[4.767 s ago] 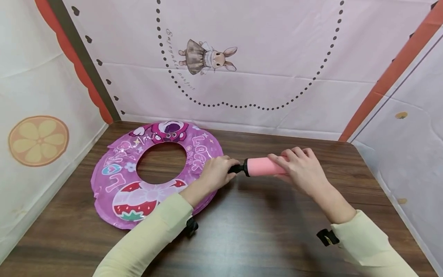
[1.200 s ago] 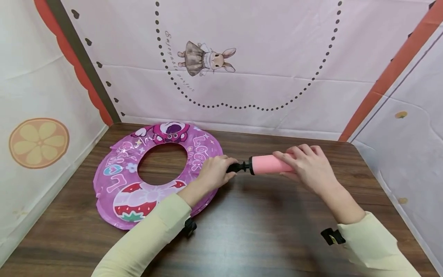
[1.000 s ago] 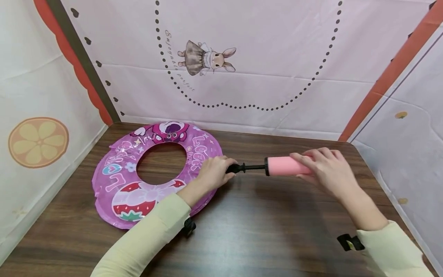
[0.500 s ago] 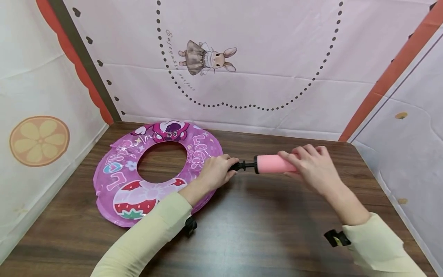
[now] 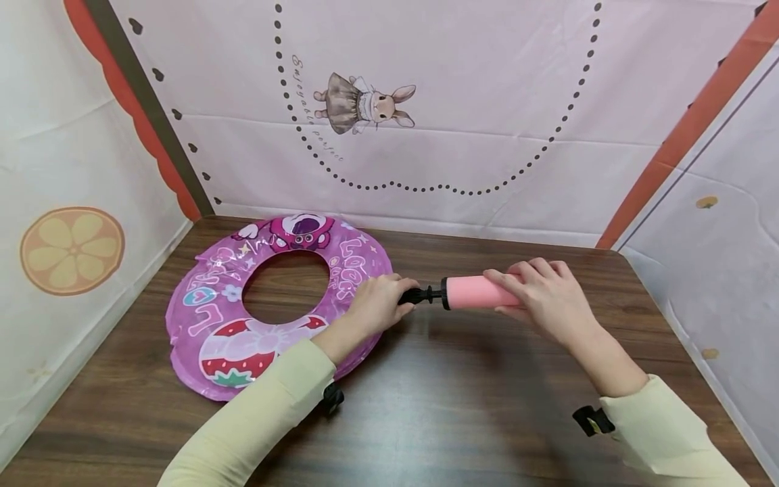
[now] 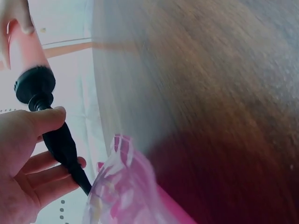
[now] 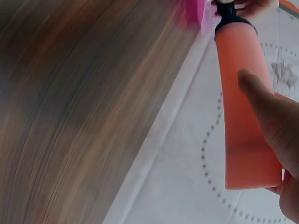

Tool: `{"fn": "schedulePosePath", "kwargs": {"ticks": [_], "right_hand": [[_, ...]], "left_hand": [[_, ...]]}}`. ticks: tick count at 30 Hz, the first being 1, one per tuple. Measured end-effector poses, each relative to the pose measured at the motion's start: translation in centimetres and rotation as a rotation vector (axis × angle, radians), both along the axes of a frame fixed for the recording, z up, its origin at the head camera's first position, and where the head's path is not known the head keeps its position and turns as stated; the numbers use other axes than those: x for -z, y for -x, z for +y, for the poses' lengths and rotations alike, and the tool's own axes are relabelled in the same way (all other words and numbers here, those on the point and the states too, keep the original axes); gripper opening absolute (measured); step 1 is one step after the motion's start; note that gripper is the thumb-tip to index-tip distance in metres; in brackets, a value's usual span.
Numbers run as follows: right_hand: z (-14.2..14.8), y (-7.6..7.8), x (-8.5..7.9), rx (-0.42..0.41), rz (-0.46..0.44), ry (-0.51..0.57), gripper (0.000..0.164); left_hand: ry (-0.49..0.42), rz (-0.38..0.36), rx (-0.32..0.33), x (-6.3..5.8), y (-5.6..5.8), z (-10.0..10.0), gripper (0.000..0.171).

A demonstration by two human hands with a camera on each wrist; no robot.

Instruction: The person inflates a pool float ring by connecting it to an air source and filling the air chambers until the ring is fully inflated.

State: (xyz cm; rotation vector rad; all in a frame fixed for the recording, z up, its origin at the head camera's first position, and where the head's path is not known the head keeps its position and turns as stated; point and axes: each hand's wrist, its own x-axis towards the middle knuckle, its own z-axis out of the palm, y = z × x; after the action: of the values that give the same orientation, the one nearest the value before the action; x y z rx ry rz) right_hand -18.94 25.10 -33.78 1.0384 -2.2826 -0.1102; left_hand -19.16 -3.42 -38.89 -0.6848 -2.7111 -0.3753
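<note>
A hand air pump is held level between my two hands. My left hand (image 5: 379,302) grips its black tapered end (image 6: 61,144), beside the right edge of the purple swim ring (image 5: 359,264). In the left wrist view the tip of this black end reaches the clear film of the ring (image 6: 126,186); whether it sits in a valve is hidden. Wrapped around the pump's pink barrel (image 5: 477,292) is my right hand (image 5: 544,297), thumb along its side. A short stretch of black rod shows between barrel and black end. The ring lies printed side up, its outer edge wrinkled.
The dark wooden table (image 5: 426,419) carries the ring on its left half. Printed cloth walls stand at the back (image 5: 487,122), the left (image 5: 49,149) and the right (image 5: 730,270). A black strap (image 5: 593,421) sits at my right wrist.
My right hand and the barrel slid right, baring a long rod a second ago, then came back left toward my left hand. My left hand and the ring have stayed nearly still.
</note>
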Motion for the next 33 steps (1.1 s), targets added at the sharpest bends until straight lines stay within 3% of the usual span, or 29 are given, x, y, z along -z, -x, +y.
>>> {"fn": "schedulePosePath", "kwargs": {"ticks": [6,11,18,22,25,28,33], "right_hand": [[3.8,-0.5,-1.0,0.041,-0.028,0.018,0.055],[6.2,-1.0,-2.1,0.087,-0.032,0.048,0.074],[2.3,-0.6,-0.6,0.028,-0.018,0.003,0.071],[-0.5,-0.4,0.4,0.016,0.031,-0.024,0.051],[-1.7,-0.3,0.8,0.021,0.065,-0.032,0.057],[-2.0,-0.3,1.2,0.026,0.059,-0.032,0.057],[-0.6,-0.3,1.2,0.020,0.002,-0.009,0.059]], "left_hand": [[0.042,0.000,0.004,-0.2,0.0,-0.1,0.034],[0.078,0.035,-0.005,0.0,-0.1,-0.3,0.032],[0.088,0.087,0.043,0.3,-0.2,0.1,0.030],[0.077,0.119,0.048,0.7,-0.2,0.1,0.028],[0.066,0.138,0.051,0.7,-0.2,0.1,0.027],[0.067,0.120,0.046,0.6,-0.2,0.1,0.028],[0.074,0.020,0.016,0.1,-0.1,0.2,0.030]]}}
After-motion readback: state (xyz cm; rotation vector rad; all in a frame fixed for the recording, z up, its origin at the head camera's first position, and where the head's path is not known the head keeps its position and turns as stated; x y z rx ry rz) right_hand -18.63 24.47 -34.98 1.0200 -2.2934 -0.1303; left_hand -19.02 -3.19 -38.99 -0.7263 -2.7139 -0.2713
